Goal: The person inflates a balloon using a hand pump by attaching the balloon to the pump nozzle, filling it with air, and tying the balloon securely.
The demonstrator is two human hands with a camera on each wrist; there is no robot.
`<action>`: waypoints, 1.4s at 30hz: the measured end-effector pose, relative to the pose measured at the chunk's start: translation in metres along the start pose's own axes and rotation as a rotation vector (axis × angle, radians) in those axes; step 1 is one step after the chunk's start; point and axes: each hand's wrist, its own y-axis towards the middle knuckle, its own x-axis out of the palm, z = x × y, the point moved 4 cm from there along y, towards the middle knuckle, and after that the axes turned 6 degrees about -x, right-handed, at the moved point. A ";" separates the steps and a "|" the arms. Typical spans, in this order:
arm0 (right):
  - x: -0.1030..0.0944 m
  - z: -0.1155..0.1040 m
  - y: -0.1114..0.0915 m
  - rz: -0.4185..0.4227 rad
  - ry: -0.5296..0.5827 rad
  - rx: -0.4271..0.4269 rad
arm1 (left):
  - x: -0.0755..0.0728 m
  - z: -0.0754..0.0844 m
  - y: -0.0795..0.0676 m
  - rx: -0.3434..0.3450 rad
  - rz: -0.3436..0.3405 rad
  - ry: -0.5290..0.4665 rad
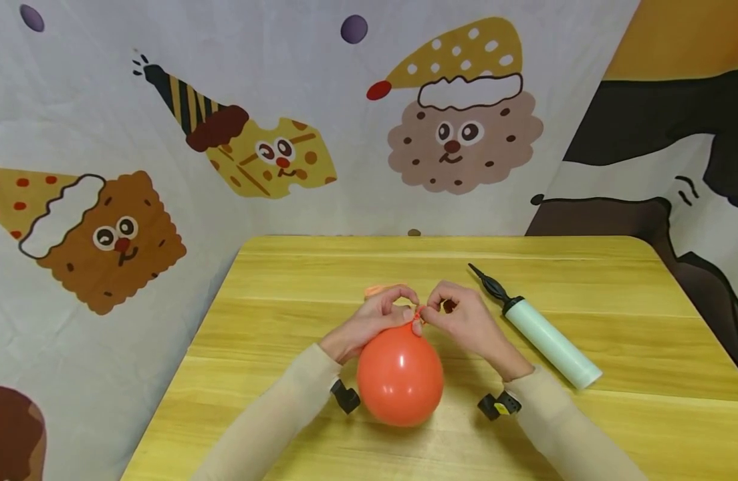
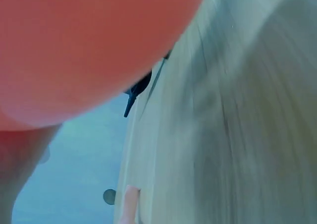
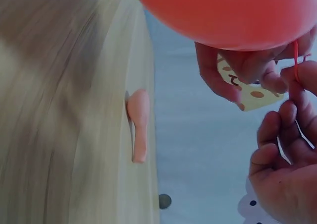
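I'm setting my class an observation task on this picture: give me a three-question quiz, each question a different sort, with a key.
1. Which part of the round, inflated red-orange balloon do the left hand and right hand pinch? (a) neck (b) rounded bottom (c) middle
2. True or false: the mint-green and black cylindrical hand pump lies to the right of that balloon.
3. What lies on the yellow wood-grain table just beyond the left hand?

Key: 1. a; 2. true; 3. a limp, peach-coloured uninflated balloon.
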 end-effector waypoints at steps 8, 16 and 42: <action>0.004 0.004 0.005 -0.119 0.092 0.122 | 0.007 0.007 -0.005 0.078 -0.140 0.083; 0.003 0.002 0.006 -0.094 0.050 0.126 | 0.003 0.010 -0.006 0.085 -0.043 0.250; 0.012 -0.005 0.003 0.002 -0.107 -0.007 | -0.007 0.006 -0.002 -0.039 0.175 0.258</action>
